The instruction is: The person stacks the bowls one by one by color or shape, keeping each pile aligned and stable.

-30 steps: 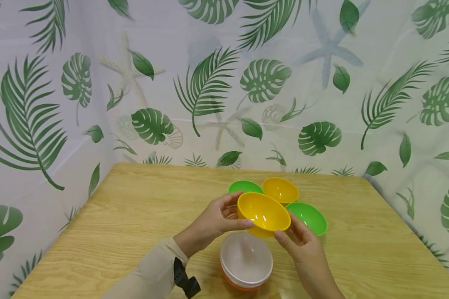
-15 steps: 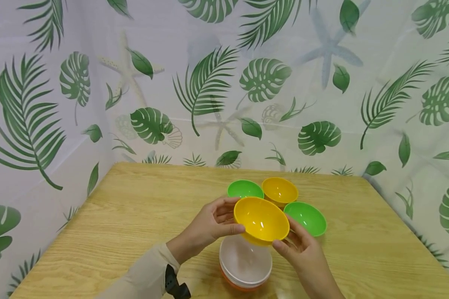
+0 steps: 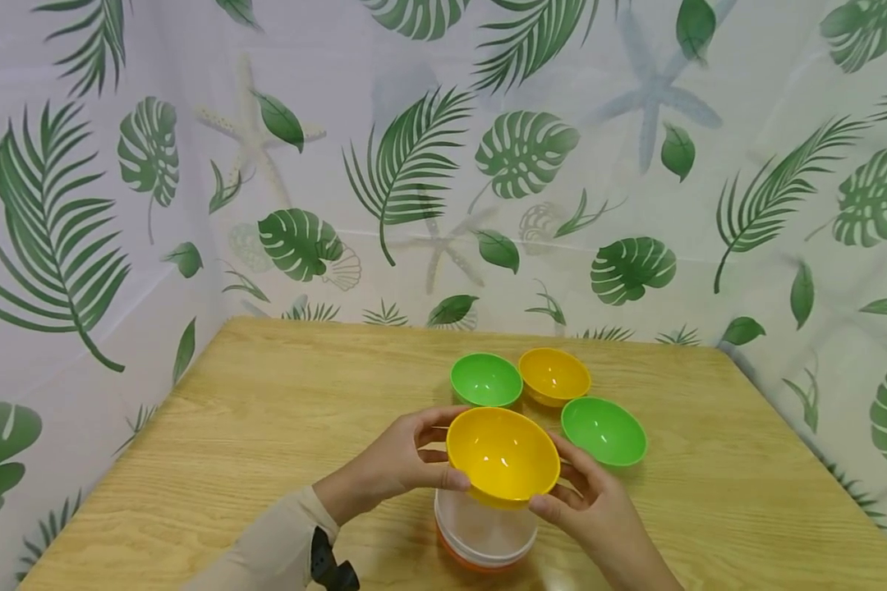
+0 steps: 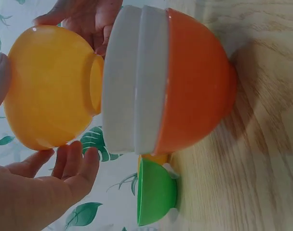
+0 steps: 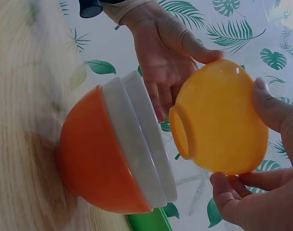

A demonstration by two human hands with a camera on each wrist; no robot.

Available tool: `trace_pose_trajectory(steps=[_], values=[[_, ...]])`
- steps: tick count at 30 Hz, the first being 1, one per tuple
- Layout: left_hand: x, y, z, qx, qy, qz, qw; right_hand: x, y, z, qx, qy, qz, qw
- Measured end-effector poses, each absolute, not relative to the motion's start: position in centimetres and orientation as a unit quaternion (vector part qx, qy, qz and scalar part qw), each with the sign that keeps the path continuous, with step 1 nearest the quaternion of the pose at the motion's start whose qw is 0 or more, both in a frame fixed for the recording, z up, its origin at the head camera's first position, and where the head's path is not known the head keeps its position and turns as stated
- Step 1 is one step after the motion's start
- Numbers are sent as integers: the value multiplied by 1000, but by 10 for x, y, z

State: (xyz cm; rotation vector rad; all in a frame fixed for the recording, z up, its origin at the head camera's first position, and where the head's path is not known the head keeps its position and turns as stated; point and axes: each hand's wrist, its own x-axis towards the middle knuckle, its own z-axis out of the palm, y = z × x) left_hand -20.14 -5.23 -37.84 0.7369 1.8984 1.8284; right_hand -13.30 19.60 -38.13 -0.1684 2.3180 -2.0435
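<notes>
Both hands hold a yellow bowl by opposite sides, tilted toward the head camera. My left hand grips its left side, thumb on the near rim. On the right side, my right hand pinches it between thumb and fingers. Directly below is a stack of bowls, two white bowls nested in an orange bowl on the table. In the right wrist view the yellow bowl's foot hangs just above the upper white rim.
Behind the held bowl stand a green bowl, another yellow bowl and a second green bowl, close together on the wooden table. A leaf-patterned cloth hangs behind the table and at its sides.
Both hands have brought the yellow bowl lower, nearer to me and slightly left, over the stack. More of the rear green bowl now shows.
</notes>
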Motion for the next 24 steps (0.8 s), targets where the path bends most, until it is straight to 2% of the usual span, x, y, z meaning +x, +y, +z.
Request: trace_pose_trajectory(steps=[8, 24], values=[[-200, -57, -386, 270, 696, 630, 213, -134, 199, -385, -92, 816, -571, -9], [-199, -58, -399, 291, 725, 590, 206, -135, 202, -397, -96, 855, -509, 14]])
